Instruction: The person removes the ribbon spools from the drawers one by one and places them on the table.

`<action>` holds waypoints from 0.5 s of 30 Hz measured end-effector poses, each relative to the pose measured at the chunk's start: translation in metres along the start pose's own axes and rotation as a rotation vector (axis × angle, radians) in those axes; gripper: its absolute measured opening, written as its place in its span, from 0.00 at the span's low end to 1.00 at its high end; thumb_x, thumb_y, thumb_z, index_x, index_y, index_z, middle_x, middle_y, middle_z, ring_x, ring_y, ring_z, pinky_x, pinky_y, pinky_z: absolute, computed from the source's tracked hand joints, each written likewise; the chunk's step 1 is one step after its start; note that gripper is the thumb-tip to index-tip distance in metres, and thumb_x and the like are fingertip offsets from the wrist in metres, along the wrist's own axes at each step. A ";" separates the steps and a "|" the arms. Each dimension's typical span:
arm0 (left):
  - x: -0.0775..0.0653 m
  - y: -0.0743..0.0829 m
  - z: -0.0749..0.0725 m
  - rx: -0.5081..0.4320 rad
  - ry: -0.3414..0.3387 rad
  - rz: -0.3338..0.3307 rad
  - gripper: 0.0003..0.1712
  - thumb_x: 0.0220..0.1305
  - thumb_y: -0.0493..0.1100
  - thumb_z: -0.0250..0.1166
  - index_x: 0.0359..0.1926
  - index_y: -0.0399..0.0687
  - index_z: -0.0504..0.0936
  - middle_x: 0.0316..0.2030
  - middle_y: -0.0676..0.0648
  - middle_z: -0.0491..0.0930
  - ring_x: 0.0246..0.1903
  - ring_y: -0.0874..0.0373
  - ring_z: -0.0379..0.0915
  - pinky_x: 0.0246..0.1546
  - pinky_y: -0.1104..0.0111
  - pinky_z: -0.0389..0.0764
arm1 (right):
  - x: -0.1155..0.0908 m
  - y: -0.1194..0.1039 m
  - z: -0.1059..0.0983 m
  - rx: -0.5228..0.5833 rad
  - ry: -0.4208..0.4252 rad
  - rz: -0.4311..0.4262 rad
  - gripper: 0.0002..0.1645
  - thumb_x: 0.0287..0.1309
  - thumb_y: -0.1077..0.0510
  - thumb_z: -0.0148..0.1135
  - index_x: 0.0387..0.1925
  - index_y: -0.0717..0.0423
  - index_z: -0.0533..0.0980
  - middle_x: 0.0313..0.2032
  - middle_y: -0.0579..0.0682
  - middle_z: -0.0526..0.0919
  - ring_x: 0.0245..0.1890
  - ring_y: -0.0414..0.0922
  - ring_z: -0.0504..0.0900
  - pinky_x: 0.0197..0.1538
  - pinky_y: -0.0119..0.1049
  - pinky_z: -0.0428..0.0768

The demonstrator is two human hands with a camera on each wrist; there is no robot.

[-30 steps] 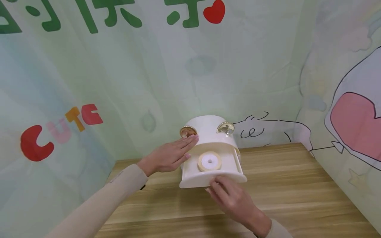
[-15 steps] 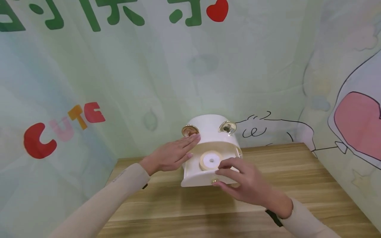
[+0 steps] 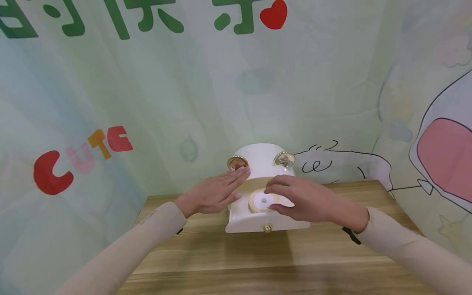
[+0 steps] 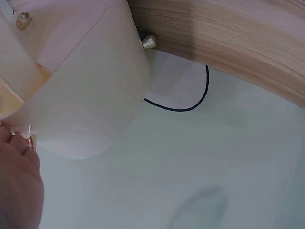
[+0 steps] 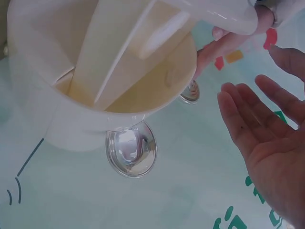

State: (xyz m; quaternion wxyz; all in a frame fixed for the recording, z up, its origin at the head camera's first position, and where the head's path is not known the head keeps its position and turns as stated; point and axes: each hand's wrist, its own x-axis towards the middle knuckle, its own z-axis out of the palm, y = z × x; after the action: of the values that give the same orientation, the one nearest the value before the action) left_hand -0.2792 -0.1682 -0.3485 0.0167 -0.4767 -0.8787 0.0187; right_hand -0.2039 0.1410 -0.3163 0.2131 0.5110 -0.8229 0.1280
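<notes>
A white rounded box [image 3: 259, 162] with two shiny gold ears stands on the table, its drawer [image 3: 245, 225] pulled out toward me. A cream ribbon spool [image 3: 258, 200] with a white core lies flat in that drawer. My left hand [image 3: 214, 192] rests with straight fingers on the box's upper left, just under the left ear [image 3: 237, 162]. Over the drawer's right side hovers my right hand [image 3: 309, 200], thumb and fingers apart, fingertips overlapping the spool's right edge in the head view. In the right wrist view, the right hand [image 5: 269, 143] shows nothing in its palm.
A small gold knob [image 3: 267, 228] sits on the drawer front. The wooden table [image 3: 206, 262] meets a pale green printed curtain [image 3: 184, 102] behind the box. In the left wrist view, a short gold foot [image 4: 149, 42] shows under the box.
My right hand has let go of the drawer knob and moved up and over the drawer to the spool. The left hand stays on the box, and the drawer stays out.
</notes>
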 end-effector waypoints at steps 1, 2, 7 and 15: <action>0.000 0.000 0.000 0.002 -0.001 0.002 0.40 0.86 0.55 0.40 0.85 0.44 0.38 0.86 0.47 0.37 0.86 0.52 0.37 0.85 0.56 0.52 | 0.002 0.001 -0.001 0.004 -0.046 0.007 0.20 0.60 0.54 0.77 0.52 0.55 0.83 0.51 0.49 0.87 0.48 0.44 0.88 0.50 0.40 0.88; 0.000 0.000 -0.001 0.005 0.000 0.007 0.40 0.86 0.55 0.41 0.85 0.44 0.38 0.86 0.46 0.38 0.86 0.52 0.37 0.85 0.56 0.52 | 0.004 0.002 -0.002 0.010 -0.087 0.012 0.19 0.62 0.54 0.76 0.52 0.55 0.83 0.52 0.49 0.87 0.49 0.44 0.88 0.50 0.40 0.88; -0.002 0.001 -0.004 0.018 0.006 0.022 0.39 0.86 0.54 0.41 0.85 0.42 0.40 0.86 0.45 0.40 0.86 0.50 0.39 0.84 0.55 0.54 | 0.017 0.012 -0.001 0.037 -0.229 0.004 0.17 0.67 0.55 0.71 0.53 0.58 0.82 0.51 0.50 0.88 0.50 0.45 0.87 0.53 0.42 0.87; -0.001 0.001 -0.006 0.034 -0.008 0.010 0.38 0.86 0.54 0.40 0.85 0.44 0.41 0.86 0.46 0.41 0.86 0.52 0.41 0.84 0.57 0.54 | 0.031 0.026 0.009 0.083 -0.432 0.054 0.23 0.67 0.54 0.71 0.59 0.60 0.81 0.55 0.54 0.88 0.53 0.48 0.88 0.57 0.45 0.87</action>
State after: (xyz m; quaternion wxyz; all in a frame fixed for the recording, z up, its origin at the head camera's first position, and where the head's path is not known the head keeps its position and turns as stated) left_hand -0.2774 -0.1684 -0.3424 0.0212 -0.4807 -0.8759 0.0359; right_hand -0.2409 0.1237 -0.3094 0.0071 0.5124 -0.8570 0.0548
